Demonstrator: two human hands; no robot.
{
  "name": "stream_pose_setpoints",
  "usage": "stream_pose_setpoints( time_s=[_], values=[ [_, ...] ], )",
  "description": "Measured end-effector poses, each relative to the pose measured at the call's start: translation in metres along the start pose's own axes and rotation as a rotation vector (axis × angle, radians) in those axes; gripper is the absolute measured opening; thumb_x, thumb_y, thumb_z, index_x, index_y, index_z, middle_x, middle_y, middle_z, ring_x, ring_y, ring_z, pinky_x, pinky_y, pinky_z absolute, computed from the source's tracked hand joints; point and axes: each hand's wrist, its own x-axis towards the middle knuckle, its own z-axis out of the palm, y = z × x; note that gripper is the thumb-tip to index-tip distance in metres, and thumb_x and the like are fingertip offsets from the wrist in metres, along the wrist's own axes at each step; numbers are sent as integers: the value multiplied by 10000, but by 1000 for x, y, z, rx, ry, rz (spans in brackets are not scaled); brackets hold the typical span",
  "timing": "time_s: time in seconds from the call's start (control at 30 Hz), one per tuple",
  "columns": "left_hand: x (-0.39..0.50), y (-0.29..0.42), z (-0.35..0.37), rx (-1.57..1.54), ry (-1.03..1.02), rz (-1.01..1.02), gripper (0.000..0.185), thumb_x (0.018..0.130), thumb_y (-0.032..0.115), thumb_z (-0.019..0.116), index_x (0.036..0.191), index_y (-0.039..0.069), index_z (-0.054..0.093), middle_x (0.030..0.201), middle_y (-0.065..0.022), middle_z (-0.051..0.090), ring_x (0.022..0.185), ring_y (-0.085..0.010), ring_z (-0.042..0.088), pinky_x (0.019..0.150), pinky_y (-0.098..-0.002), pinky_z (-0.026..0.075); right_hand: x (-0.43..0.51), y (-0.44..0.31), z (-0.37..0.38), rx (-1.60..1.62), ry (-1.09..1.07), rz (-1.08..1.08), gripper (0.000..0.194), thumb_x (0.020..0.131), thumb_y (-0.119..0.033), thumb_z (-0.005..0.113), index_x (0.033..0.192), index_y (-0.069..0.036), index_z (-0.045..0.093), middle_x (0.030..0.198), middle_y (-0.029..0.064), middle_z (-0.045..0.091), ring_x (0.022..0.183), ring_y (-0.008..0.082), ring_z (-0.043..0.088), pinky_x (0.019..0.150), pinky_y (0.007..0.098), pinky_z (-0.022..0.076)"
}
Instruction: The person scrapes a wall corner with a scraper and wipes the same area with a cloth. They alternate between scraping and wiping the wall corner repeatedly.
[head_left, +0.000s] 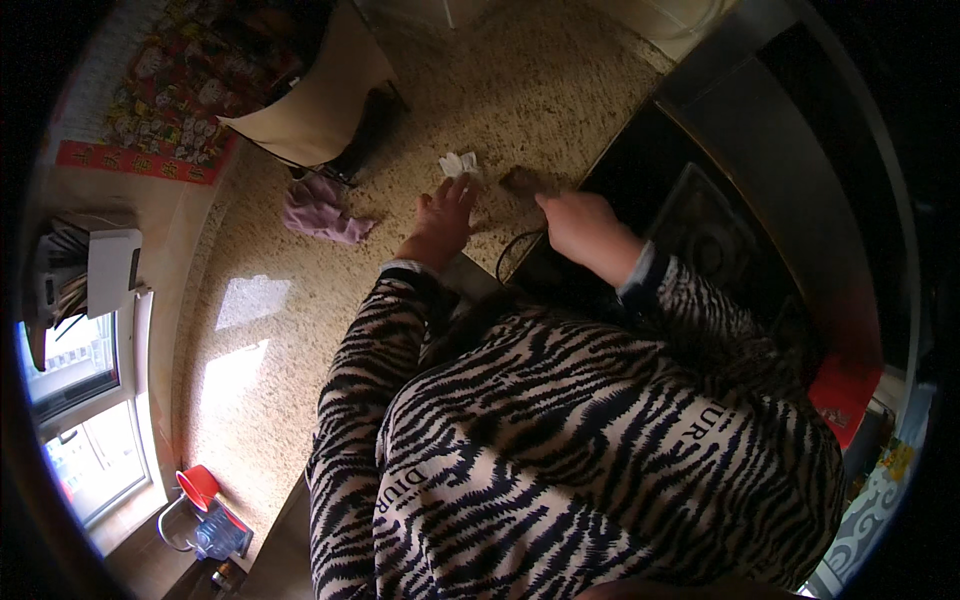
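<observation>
My left hand (444, 217) reaches over the speckled countertop (405, 225), its fingertips at a crumpled white tissue or wrapper (459, 164); whether they grip it is unclear. To its right, beside the counter's edge, my right hand (581, 225) has its fingers curled, with the index finger towards a dark, blurred flat thing (523, 182). Whether the right hand holds that thing cannot be made out. A thin dark loop, perhaps a cord (506, 255), hangs near the counter's corner between the hands. Left of my left hand lies a bunched purple cloth (322, 210).
A beige panel (307, 124) stands at the counter's upper left. A dark gas hob (705, 217) adjoins the counter on the right. At lower left are a red container (198, 487), a blue water bottle (219, 536) and a tap (166, 525), near a window (94, 435).
</observation>
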Motion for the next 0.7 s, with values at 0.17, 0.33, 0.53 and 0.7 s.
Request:
stream_pose_setpoints(
  time_s=[0.17, 0.33, 0.53, 0.7],
  values=[
    [5, -1, 4, 49, -40, -11, 793, 893, 271, 694, 1540, 177, 245, 1596, -70, 231, 1444, -306, 277, 1071, -552, 346, -1, 1, 1, -40, -42, 10, 435, 866, -44, 505, 1288, -11, 604, 880, 206, 631, 744, 362, 625, 660, 461, 526],
    [6, 0, 6, 23, -15, -9, 787, 885, 275, 698, 1532, 170, 262, 1591, -66, 244, 1438, -302, 291, 1065, -558, 346, 2, 4, 8, 47, 108, -8, 445, 848, -44, 519, 1283, -9, 606, 879, 192, 633, 729, 359, 629, 669, 466, 525],
    [7, 0, 1, 71, -83, -32, 844, 905, 308, 696, 1563, 180, 184, 1617, -69, 164, 1458, -314, 246, 1072, -555, 351, 7, 4, 9, -66, 150, -18, 292, 901, -81, 516, 1140, 11, 657, 756, 168, 633, 676, 346, 633, 557, 459, 509],
    [8, 1, 0, 73, -114, -36, 858, 894, 302, 707, 1564, 181, 185, 1614, -72, 171, 1463, -314, 232, 1079, -564, 342, 13, 3, 5, 37, 134, -24, 393, 873, -37, 496, 1244, 4, 619, 803, 182, 640, 718, 353, 635, 614, 462, 522]
  ],
)
